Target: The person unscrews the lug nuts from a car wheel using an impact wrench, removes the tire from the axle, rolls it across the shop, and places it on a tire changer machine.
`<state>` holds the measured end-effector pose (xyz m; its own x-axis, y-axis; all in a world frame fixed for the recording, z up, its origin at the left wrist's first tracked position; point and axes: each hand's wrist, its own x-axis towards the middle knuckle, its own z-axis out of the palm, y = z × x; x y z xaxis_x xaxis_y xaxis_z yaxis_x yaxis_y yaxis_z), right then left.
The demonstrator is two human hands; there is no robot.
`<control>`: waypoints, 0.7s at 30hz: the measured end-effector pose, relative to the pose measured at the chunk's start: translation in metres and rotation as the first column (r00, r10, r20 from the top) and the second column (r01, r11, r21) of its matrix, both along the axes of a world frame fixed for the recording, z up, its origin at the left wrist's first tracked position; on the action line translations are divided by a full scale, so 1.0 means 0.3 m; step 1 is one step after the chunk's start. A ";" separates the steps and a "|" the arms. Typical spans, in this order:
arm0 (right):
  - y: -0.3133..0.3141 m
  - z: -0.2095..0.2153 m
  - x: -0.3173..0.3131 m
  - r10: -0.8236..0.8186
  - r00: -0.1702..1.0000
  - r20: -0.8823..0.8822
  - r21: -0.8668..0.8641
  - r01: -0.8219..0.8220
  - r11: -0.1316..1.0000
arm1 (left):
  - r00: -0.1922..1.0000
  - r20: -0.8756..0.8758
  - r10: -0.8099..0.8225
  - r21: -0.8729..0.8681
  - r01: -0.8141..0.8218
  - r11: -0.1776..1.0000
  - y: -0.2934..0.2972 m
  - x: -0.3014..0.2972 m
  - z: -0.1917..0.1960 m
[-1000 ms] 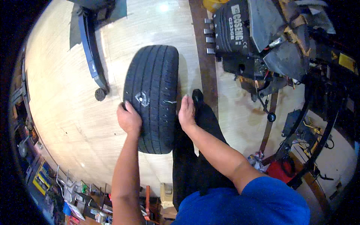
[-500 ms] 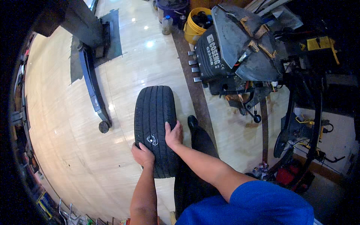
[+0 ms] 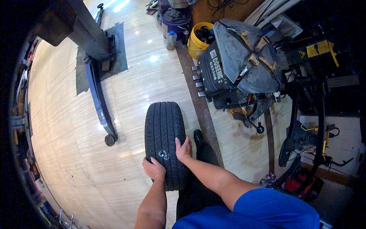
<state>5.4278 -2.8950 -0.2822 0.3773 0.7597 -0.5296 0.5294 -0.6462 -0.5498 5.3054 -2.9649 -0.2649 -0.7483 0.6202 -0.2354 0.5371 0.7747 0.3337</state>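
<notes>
A black tyre (image 3: 163,126) stands upright on its tread on the floor in front of my legs. White chalk-like lines are drawn around a small pale spot (image 3: 164,155) on its tread, between my hands. My left hand (image 3: 154,169) grips the tyre's left edge, its thumb resting on the tread. Opposite it, a little farther up, my right hand (image 3: 183,150) clasps the right edge with the thumb on top. The fingers of both hands partly disappear over the sidewalls. Where the tyre meets the floor is hidden.
A tyre-changing machine (image 3: 248,57) with pedals stands at the far right. Beside it are a yellow bucket (image 3: 198,44), a dark blue bucket (image 3: 176,28) and a plastic bottle (image 3: 171,41). A lift post (image 3: 89,36) stretches a long blue leg (image 3: 98,99) across the floor on the left.
The whole scene has shifted down and slightly right in the picture. Both hands keep the same hold on the tyre, which stays upright by my legs.
</notes>
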 end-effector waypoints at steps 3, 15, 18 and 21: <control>0.025 -0.001 -0.018 0.025 1.000 0.017 -0.029 -0.025 0.999 | 1.000 -0.007 -0.018 0.028 0.018 0.999 0.001 -0.026 -0.017; 0.170 0.006 0.022 -0.037 0.997 -0.074 -0.096 0.030 0.995 | 0.999 -0.018 -0.036 -0.040 0.036 0.999 0.146 0.013 -0.015; 0.212 -0.012 0.021 -0.032 0.998 -0.062 -0.118 0.024 0.993 | 1.000 0.000 -0.030 -0.048 0.030 0.998 0.193 0.018 -0.015; 0.249 -0.038 0.004 -0.062 0.993 -0.098 -0.168 0.045 0.985 | 0.999 -0.012 -0.050 -0.088 0.049 0.995 0.242 -0.003 -0.031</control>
<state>5.4290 -2.8202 -0.2937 0.3523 0.6384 -0.6843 0.4376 -0.7587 -0.4826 5.3045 -2.8923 -0.2741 -0.7210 0.6337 -0.2805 0.5794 0.7733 0.2576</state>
